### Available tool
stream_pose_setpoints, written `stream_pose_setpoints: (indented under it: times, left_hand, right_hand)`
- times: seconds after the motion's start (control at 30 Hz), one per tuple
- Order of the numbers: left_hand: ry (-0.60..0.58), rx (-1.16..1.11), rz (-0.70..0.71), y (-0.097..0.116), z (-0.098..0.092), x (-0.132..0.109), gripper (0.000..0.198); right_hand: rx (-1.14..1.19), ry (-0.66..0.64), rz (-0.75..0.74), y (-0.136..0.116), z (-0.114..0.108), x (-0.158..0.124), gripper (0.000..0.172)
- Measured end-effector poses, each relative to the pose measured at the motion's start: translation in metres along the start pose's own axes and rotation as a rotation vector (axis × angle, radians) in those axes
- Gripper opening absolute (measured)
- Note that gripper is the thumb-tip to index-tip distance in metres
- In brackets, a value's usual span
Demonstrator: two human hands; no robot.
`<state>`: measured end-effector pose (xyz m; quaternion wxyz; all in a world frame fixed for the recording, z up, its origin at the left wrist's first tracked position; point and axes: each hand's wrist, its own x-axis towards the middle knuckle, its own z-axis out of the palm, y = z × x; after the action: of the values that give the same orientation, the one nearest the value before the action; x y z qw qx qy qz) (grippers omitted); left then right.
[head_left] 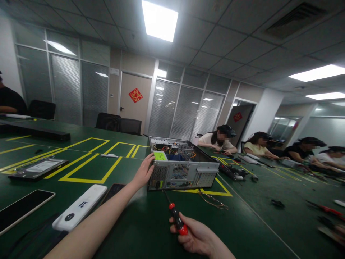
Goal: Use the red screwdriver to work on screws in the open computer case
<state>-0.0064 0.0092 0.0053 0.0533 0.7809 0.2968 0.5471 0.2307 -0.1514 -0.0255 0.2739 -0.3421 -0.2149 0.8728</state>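
An open metal computer case (pixel 199 168) lies on the green table, its rear panel with vents and ports facing me. My left hand (pixel 145 172) rests against its left rear corner, fingers stretched out, beside a bright green label (pixel 160 155). In my right hand (pixel 195 232) is a screwdriver (pixel 176 217) with a red and black handle. Its shaft points up and away, with the tip close to the case's lower left edge. Whether the tip touches the case I cannot tell. Coloured wires show inside the case.
To the left lie a hard drive (pixel 40 167), a phone (pixel 24 208) and a white device (pixel 81 207) marked 21. Thin wires (pixel 212 201) lie before the case. Dark cables (pixel 233 172) are at its right. Several people (pixel 219 140) sit along the right side. Yellow tape (pixel 83 180) marks the table.
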Motion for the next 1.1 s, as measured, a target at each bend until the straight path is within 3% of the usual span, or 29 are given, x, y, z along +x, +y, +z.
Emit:
stream_pose_setpoints:
  times: [0.13, 0.23, 0.37, 0.63, 0.77, 0.9, 1.0, 1.1]
  left_hand:
    - [-0.001, 0.000, 0.008, -0.002, 0.001, 0.000, 0.037]
    - [0.003, 0.007, 0.018, -0.003, 0.002, 0.000, 0.037]
    - [0.007, 0.009, 0.016, -0.002, 0.001, 0.000, 0.037]
    - [0.004, 0.015, 0.007, 0.000, 0.000, 0.000, 0.036]
    - [0.004, 0.010, 0.002, 0.000, 0.000, 0.000, 0.037]
    - [0.007, 0.005, 0.004, -0.001, 0.000, 0.000, 0.037]
    - [0.000, 0.003, 0.000, -0.001, 0.000, 0.000, 0.037]
    - [-0.005, 0.001, -0.004, -0.001, 0.000, 0.000, 0.037]
  right_hand:
    - [-0.089, -0.136, 0.027, -0.002, 0.005, -0.007, 0.035]
    - [-0.207, -0.154, -0.016, -0.001, 0.007, -0.009, 0.038]
    - [-0.248, -0.065, -0.066, 0.000, 0.007, -0.008, 0.039]
    - [-0.098, 0.084, -0.087, 0.001, -0.005, 0.000, 0.027]
    - [-0.064, 0.050, -0.048, -0.001, -0.001, -0.003, 0.033]
    - [-0.227, -0.013, -0.089, 0.001, 0.006, -0.007, 0.044]
    - [-0.364, 0.054, -0.109, 0.003, 0.008, -0.006, 0.066]
    - [-0.435, 0.164, -0.138, 0.004, 0.009, -0.005, 0.062]
